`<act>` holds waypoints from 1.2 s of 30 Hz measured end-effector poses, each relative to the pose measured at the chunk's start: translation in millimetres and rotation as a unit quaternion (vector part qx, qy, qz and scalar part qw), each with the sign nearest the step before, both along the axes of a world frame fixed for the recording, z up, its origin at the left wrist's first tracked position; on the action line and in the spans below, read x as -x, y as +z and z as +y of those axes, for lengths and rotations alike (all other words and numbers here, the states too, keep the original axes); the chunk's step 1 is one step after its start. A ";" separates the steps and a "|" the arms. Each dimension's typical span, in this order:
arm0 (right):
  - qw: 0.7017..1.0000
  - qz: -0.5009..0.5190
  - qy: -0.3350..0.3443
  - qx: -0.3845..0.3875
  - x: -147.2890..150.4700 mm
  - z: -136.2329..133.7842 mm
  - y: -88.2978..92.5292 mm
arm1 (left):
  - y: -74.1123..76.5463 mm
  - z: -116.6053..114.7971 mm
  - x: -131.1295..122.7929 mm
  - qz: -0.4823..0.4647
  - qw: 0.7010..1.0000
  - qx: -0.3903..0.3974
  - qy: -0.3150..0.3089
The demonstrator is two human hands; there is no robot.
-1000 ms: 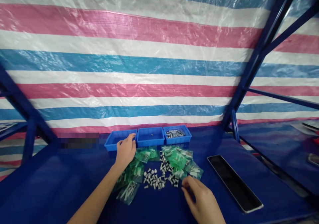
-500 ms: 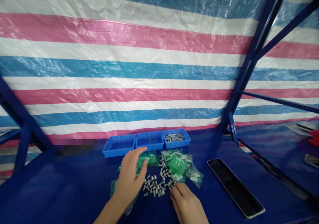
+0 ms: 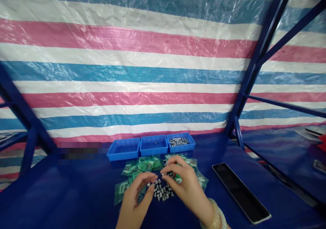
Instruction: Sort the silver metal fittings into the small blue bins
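Small metal screws [image 3: 163, 192] lie in a loose pile on the blue table. At its left side my left hand [image 3: 139, 196] is curved, thumb and fingers apart, with nothing clearly gripped. My right hand [image 3: 185, 181] is over the pile's upper right, thumb and index finger pinched together; a tiny pale bit shows at the tips, too small to name. Green-tinted plastic packets [image 3: 146, 163] with small metal parts lie behind the pile. Another clear packet [image 3: 121, 191] is beside my left hand, and more packets are partly hidden behind my right hand.
Three blue trays stand in a row at the back: the left tray [image 3: 124, 155], the middle tray [image 3: 154, 150] with one small piece, and the right tray [image 3: 181, 148] with many metal parts. A phone [image 3: 240, 191] lies to the right. Blue metal frame bars [image 3: 244, 83] rise beside it.
My right hand has moved up and left from the pile's lower right edge to above it. My left hand has come down and right, from the packets to the pile's side.
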State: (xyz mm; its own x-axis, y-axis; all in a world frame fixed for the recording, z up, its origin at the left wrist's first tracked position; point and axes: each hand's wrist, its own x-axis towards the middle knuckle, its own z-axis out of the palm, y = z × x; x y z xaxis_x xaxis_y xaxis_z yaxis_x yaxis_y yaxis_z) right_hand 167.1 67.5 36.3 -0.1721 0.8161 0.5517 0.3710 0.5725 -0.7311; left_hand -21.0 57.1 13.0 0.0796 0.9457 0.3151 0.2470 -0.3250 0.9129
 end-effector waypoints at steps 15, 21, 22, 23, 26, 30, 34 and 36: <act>0.974 0.198 0.053 0.094 -1.4 -17.3 -20.4 | 6.1 -17.0 -19.9 -0.050 0.998 -0.014 -0.022; 0.973 0.190 0.034 0.126 4.1 -19.8 -21.0 | -1.3 -15.8 -21.9 -0.050 0.998 -0.034 -0.010; 0.969 0.196 0.032 0.144 5.4 -19.8 -21.8 | -2.1 -15.3 -21.9 -0.049 0.998 -0.035 -0.008; 0.964 0.208 0.034 0.164 6.9 -19.4 -23.0 | -2.8 -14.7 -21.8 -0.048 0.998 -0.038 -0.006; 0.925 0.290 0.083 0.232 13.2 -17.4 -28.3 | -4.7 -11.3 -21.5 -0.040 0.997 -0.063 0.000; 0.791 0.449 0.185 0.373 22.7 -15.7 -37.1 | -5.4 -6.6 -23.0 0.000 0.991 -0.131 0.015; 0.678 0.520 0.219 0.470 25.5 -15.7 -43.6 | -1.8 -5.9 -27.5 0.047 0.981 -0.184 0.025; 0.675 0.519 0.229 0.471 22.8 -14.4 -44.4 | 3.2 -2.6 -30.0 0.061 0.977 -0.203 0.024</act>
State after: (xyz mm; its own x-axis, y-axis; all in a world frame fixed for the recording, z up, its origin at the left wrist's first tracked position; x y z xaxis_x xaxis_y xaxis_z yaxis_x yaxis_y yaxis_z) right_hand 144.3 53.1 -8.1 -0.4450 0.8813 -0.1588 -0.6801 -0.4479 -0.5803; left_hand 9.0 54.5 16.2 0.0989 0.7483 0.6559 0.3695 -0.6396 0.6740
